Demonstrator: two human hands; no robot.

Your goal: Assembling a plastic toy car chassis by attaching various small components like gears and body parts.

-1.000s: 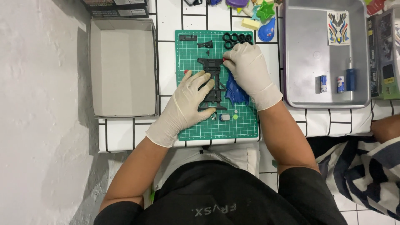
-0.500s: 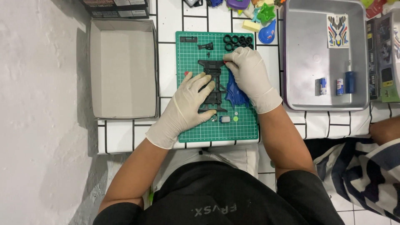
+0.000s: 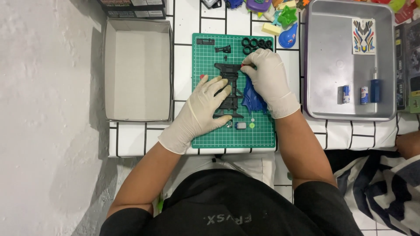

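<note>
One black frame (image 3: 230, 89) is lying mid-mat (image 3: 262, 137); the left hand (image 3: 202, 109) is pressing it flat, fingers spread, the right hand (image 3: 267, 78) pinching its top edge. Four tyres (image 3: 257, 44) are sitting at the mat's far edge, one empty box (image 3: 138, 70) lying left.

The chassis (image 3: 230, 89) lies on the mat (image 3: 218, 131) (box (image 3: 138, 74) left, tray (image 3: 332, 65) right).

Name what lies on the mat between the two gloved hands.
In the head view, a black chassis lies between the left hand and right hand; both touch it.
</note>
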